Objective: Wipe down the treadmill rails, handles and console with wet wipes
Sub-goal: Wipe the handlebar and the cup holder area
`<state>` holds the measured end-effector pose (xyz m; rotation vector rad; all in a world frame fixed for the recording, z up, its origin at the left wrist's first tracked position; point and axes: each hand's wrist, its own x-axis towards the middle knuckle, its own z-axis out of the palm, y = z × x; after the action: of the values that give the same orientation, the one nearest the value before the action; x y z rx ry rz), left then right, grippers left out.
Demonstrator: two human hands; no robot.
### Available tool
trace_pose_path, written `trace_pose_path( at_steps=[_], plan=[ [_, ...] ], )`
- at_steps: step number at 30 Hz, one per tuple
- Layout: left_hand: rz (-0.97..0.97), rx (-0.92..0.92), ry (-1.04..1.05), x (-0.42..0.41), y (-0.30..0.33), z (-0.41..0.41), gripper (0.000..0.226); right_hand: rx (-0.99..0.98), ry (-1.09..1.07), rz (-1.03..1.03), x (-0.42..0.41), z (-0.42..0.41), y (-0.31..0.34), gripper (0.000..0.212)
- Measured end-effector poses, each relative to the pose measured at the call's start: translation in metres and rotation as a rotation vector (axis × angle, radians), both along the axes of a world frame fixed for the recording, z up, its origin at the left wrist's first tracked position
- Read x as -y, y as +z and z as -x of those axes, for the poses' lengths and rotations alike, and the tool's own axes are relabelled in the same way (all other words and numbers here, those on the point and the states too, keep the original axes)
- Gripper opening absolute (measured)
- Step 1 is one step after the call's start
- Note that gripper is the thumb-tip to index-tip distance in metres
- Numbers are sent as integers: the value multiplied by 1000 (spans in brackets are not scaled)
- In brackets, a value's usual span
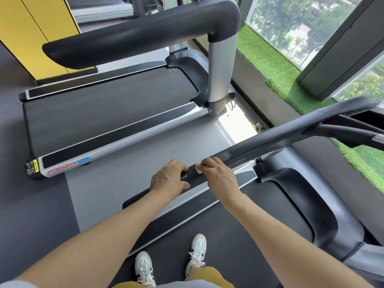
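Observation:
I stand on a treadmill belt and face its left handrail, a long black bar running from centre to upper right. My left hand grips the rail's near end with curled fingers. My right hand sits just beside it on the rail and pinches a small white wet wipe against the bar; only a corner of the wipe shows under the fingers. The console lies off to the right, with just a dark edge in view.
A second treadmill stands to the left with its own thick black handrail and silver upright. A grey floor strip separates the machines. Green artificial turf and windows run along the right. A yellow wall panel sits far left.

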<state>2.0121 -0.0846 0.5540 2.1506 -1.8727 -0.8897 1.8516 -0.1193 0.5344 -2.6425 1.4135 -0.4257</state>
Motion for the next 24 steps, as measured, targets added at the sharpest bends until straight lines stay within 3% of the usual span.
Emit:
trace_pose_path(
  at_steps=[4, 7, 11, 16, 21, 24],
  plan=[
    [29, -39, -2, -15, -5, -15, 35, -128, -220, -82, 31, 23, 8, 30],
    [3, -37, 26, -36, -10, -39, 36, -54, -330, -48, 20, 6, 7, 26],
    [-32, -43, 51, -44, -11, -52, 41, 79, -140, -30, -32, -52, -4, 35],
    [-41, -17, 38, -42, -9, -49, 39, -95, 95, 39, -19, -38, -6, 34],
    [-29, -15, 23, -41, -10, -50, 37, -9, -286, 25, -8, -26, 1, 23],
    [-39, -12, 25, -39, -10, -52, 36, 47, -127, 12, -50, -69, -4, 23]
  ],
)
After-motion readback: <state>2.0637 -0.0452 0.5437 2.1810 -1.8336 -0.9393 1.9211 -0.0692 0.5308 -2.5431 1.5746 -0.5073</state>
